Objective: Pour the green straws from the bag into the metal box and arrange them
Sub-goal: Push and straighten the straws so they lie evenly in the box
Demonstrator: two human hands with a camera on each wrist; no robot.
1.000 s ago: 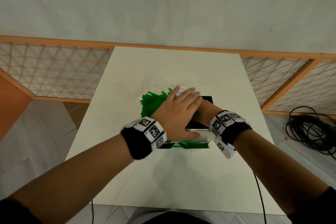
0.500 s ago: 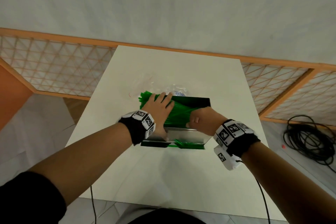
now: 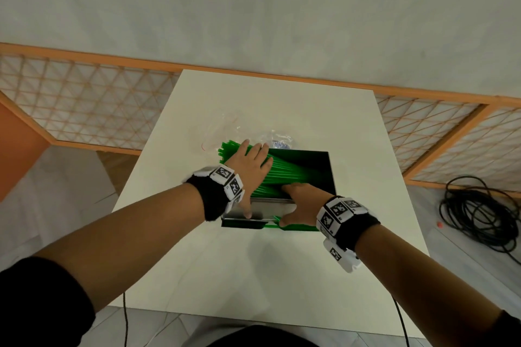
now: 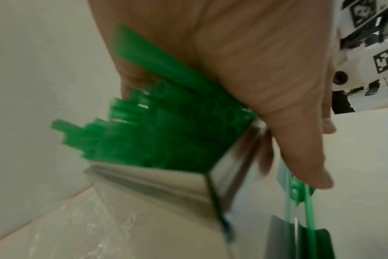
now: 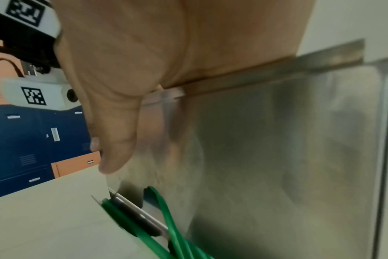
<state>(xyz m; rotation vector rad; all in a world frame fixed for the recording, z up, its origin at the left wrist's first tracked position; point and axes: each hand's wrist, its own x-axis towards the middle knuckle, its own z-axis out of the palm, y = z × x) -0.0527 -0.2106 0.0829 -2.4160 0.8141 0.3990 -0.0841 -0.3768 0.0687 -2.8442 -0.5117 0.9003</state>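
Green straws [image 3: 284, 175]: light, slippery, springy; heaped slantwise in metal box [image 3: 270, 207], ends overhanging. My left hand [image 3: 248, 166] presses flat; right hand [image 3: 301, 200] grips near wall. I'd push ends.

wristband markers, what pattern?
Black-and-white square fiducial tags on the wristbands, on white blocks over black bands; clearest in the head view.
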